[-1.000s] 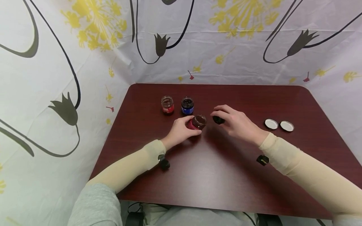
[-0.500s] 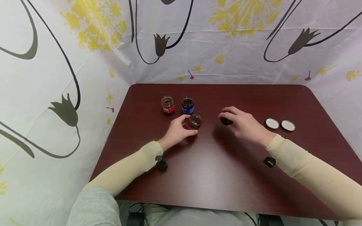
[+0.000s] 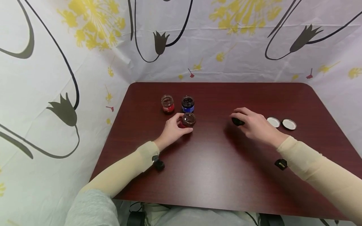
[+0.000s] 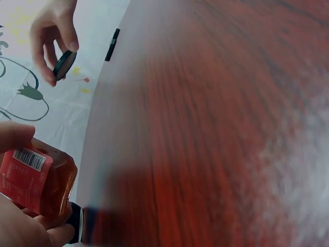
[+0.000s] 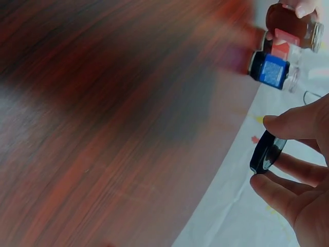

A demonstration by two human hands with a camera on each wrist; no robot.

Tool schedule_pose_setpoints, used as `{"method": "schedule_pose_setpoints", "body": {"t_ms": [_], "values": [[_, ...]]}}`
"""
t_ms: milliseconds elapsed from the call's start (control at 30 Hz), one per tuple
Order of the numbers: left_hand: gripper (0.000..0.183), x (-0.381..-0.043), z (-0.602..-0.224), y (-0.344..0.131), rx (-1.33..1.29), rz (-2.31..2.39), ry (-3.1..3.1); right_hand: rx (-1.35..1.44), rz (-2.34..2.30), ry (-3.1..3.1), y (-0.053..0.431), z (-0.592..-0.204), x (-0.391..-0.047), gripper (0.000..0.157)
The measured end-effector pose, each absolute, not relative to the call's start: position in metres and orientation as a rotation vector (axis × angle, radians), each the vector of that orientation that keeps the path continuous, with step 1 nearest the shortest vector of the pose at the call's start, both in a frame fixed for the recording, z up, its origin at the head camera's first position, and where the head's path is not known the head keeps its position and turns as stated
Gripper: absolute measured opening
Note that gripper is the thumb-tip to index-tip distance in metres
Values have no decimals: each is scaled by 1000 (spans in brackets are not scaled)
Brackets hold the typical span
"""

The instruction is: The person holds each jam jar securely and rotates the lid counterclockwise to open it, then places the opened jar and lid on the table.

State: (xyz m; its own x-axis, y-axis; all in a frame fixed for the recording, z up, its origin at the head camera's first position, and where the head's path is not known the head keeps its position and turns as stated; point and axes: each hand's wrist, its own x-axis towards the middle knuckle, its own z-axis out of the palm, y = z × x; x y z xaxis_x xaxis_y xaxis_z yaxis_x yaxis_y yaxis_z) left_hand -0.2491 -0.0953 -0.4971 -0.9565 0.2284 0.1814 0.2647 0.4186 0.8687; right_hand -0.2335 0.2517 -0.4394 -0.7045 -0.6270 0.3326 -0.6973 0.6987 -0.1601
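My left hand (image 3: pixel 173 129) grips an open glass jar (image 3: pixel 188 119) with a red label; a barcode shows on its label in the left wrist view. In the right wrist view, a black lid (image 5: pixel 268 153) is pinched between the thumb and fingers of my right hand (image 5: pixel 300 170). That hand is above the table, to the right of the jar. Just behind the held jar stand a lidless jar with a blue label (image 3: pixel 188 104) and, to its left, a lidless jar with a red label (image 3: pixel 167 104).
Two lids lie with their white insides up on the right of the table, the near-hand lid (image 3: pixel 273 122) and the outer lid (image 3: pixel 289 124). The dark red wooden table (image 3: pixel 209 175) backs onto a patterned white cloth (image 3: pixel 240 56).
My right hand has moved right with the black lid, toward the two lids on the table. My left hand has carried the jar a little left, closer to the other two jars.
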Motion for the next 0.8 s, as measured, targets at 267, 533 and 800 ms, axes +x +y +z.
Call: {"method": "schedule_pose_setpoints", "body": {"t_ms": [267,533,800], "values": [[62,-251,-497,-101,-419,-1529,-2625,1006,347,-2720,278,-442,-227,56],[61,-257,-503,-105,-369,-1494,-2623,969,296,-2744,306,-446,-221,55],[61,-263,-509,-107,-317,-1494,-2621,978,281,-2730,329,-449,-221,56]]}}
